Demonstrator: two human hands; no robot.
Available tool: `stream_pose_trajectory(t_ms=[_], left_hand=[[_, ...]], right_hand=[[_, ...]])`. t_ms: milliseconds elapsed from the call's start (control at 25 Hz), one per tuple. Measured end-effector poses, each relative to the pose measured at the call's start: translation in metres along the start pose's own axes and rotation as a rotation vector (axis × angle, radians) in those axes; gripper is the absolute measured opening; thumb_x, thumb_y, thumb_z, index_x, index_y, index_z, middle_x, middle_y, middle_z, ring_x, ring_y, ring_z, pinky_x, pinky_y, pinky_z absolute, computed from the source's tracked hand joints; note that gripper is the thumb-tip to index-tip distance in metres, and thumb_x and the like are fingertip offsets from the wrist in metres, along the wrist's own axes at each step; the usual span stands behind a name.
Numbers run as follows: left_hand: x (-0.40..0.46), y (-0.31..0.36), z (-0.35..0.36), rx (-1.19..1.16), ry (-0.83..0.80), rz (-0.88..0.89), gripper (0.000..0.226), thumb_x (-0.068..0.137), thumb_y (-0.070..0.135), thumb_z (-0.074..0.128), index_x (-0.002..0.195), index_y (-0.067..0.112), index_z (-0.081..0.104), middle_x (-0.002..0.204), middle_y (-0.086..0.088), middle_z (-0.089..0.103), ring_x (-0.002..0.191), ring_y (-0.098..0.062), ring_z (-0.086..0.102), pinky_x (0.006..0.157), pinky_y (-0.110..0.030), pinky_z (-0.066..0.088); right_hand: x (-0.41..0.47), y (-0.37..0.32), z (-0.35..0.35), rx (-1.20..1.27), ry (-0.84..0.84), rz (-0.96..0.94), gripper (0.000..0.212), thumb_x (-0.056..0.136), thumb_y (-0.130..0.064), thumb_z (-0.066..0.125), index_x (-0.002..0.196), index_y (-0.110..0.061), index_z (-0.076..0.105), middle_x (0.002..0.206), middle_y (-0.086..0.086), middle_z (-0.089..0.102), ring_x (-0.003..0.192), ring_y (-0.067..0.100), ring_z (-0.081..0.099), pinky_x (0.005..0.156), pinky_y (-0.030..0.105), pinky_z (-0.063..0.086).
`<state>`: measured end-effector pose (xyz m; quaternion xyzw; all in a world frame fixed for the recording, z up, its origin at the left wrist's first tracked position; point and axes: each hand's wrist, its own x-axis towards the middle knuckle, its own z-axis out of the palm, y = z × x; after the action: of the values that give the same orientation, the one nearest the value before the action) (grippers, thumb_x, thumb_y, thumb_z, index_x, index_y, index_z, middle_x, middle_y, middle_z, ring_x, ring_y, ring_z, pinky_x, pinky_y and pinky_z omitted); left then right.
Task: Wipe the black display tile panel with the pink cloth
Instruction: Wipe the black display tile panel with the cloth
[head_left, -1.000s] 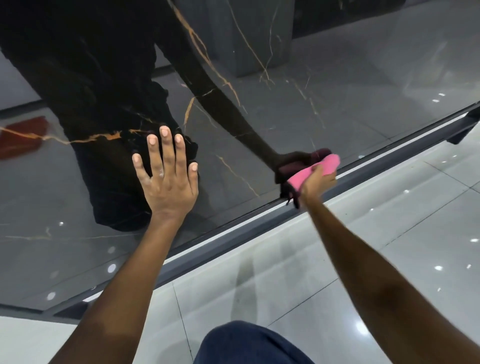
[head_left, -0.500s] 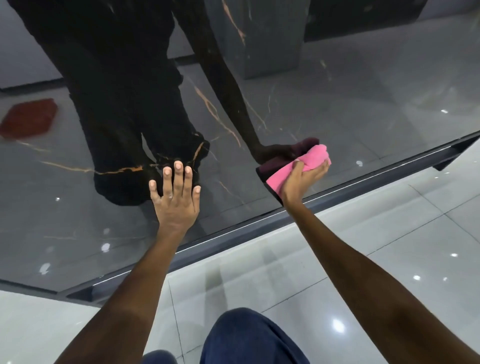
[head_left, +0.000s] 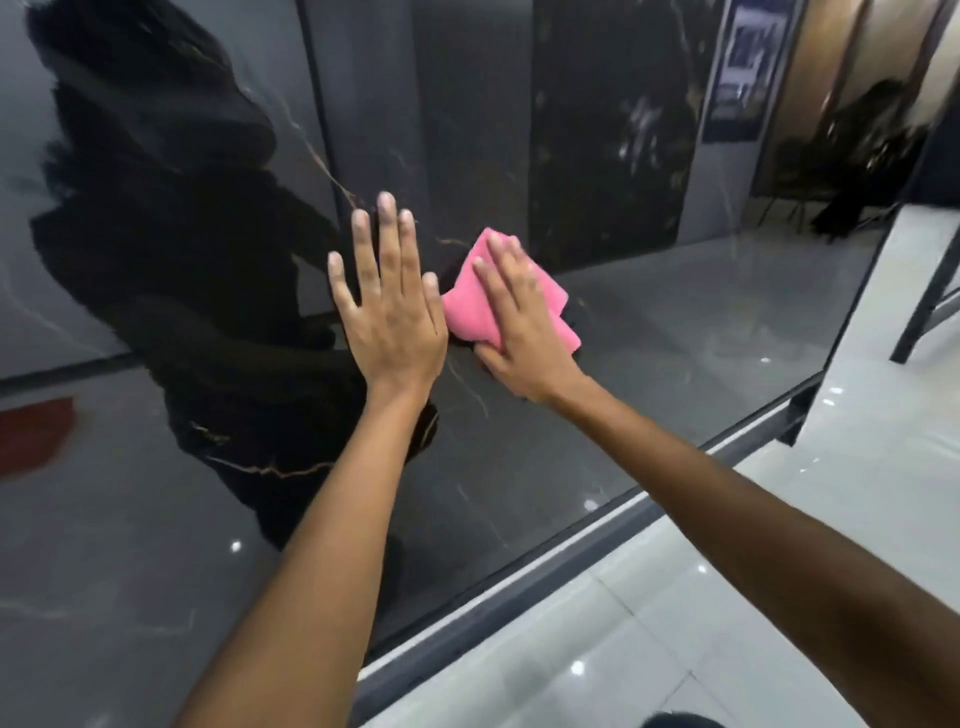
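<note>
Against the black tile panel (head_left: 649, 389) your left hand (head_left: 389, 317) lies flat, fingers straight and spread; just beside it, your right hand (head_left: 519, 322) presses the pink cloth (head_left: 470, 304) with straight fingers.

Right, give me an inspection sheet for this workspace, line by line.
Surface: black display tile panel, glossy, gold-veined, reflecting the person and room.
Job's things: pink cloth, crumpled, flat against the panel.
Clutter: nothing seen.
Grips: left hand flat on the panel, fingers straight; right hand presses the cloth with straight fingers.
Cables: nothing seen.
Surroundings: white floor tiles, dark frame rail along the panel's lower edge, dark stand leg at right.
</note>
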<state>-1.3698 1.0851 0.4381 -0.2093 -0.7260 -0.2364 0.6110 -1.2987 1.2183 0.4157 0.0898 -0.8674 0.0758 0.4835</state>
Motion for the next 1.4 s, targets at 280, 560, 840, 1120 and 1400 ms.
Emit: stream_pose_trajectory(t_ms=[280, 560, 840, 1120, 1400], left_hand=[[0.018, 0.017, -0.013, -0.214, -0.008, -0.096, 0.048, 0.091, 0.017, 0.049, 0.139, 0.013, 0.043, 0.149, -0.003, 0.04, 0.139, -0.021, 0.026, 0.112, -0.042, 0.015], [0.106, 0.069, 0.009, -0.065, -0.105, 0.058, 0.055, 0.103, 0.034, 0.026, 0.153, 0.02, 0.011, 0.161, -0.004, 0.007, 0.148, -0.027, 0.005, 0.116, -0.049, -0.003], [0.1, 0.073, 0.016, 0.037, -0.097, 0.02, 0.055, 0.104, 0.036, 0.021, 0.154, 0.023, 0.0, 0.161, -0.005, -0.001, 0.147, -0.03, 0.0, 0.114, -0.052, -0.005], [0.101, 0.071, 0.017, 0.073, -0.081, 0.027, 0.055, 0.104, 0.035, 0.024, 0.154, 0.024, 0.005, 0.161, -0.004, 0.001, 0.148, -0.028, 0.0, 0.116, -0.052, -0.003], [0.1, 0.071, 0.018, 0.118, -0.084, 0.044, 0.054, 0.103, 0.035, 0.024, 0.154, 0.023, 0.008, 0.161, -0.005, 0.003, 0.148, -0.029, 0.001, 0.116, -0.052, -0.001]], right_hand=[[0.052, 0.026, -0.051, 0.139, 0.143, 0.624, 0.091, 0.071, -0.023, 0.046, 0.148, 0.003, 0.006, 0.155, 0.024, -0.006, 0.144, 0.036, -0.009, 0.118, 0.036, -0.007], [0.032, 0.075, -0.062, 0.059, 0.002, 0.028, 0.063, 0.077, -0.021, 0.052, 0.135, -0.006, 0.033, 0.156, 0.01, 0.007, 0.145, 0.021, 0.004, 0.119, 0.028, 0.008], [0.076, 0.113, -0.096, 0.183, 0.446, 0.592, 0.058, 0.083, -0.012, 0.048, 0.138, 0.002, 0.034, 0.147, 0.011, 0.027, 0.139, 0.034, 0.022, 0.117, 0.04, 0.017], [0.067, 0.182, -0.12, -0.087, 0.222, 0.25, 0.07, 0.076, -0.026, 0.048, 0.141, -0.005, 0.033, 0.15, 0.023, 0.024, 0.142, 0.031, 0.015, 0.12, 0.033, 0.012], [0.09, 0.099, -0.115, 0.048, 0.197, 0.244, 0.062, 0.082, -0.003, 0.051, 0.138, 0.011, 0.028, 0.139, 0.038, 0.03, 0.127, 0.039, 0.035, 0.103, 0.039, 0.03]])
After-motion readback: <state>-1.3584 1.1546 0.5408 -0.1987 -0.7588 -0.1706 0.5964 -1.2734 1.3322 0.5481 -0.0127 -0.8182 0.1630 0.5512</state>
